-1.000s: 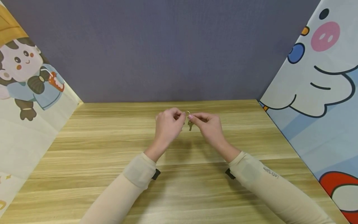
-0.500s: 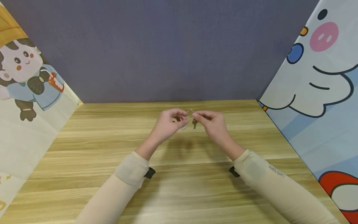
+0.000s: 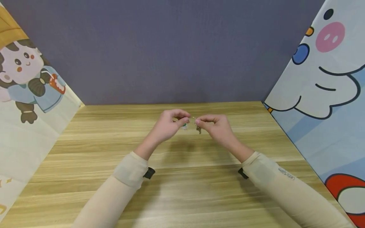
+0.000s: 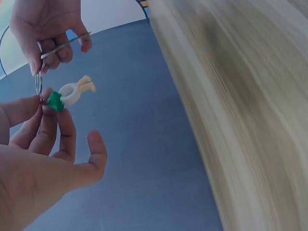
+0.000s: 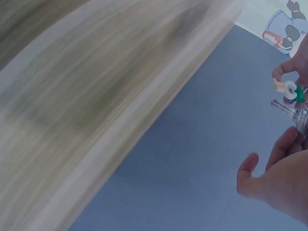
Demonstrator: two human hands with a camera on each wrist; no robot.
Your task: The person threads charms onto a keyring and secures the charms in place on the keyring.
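From here I can't read any words, brands or numbers. The one thing that looks like writing is a small run of dark lettering (image 3: 286,174) on the person's pale right sleeve (image 3: 302,199), along its outer side, a little way up from the cuff (image 3: 253,162). It slants with the arm toward the near right, too small and blurred to make out.

Room over wooden tabletop (image 3: 85,152) beside both hands (image 3: 169,125), key ring (image 4: 39,83) bridging their gap; grey panel (image 3: 171,50) behind
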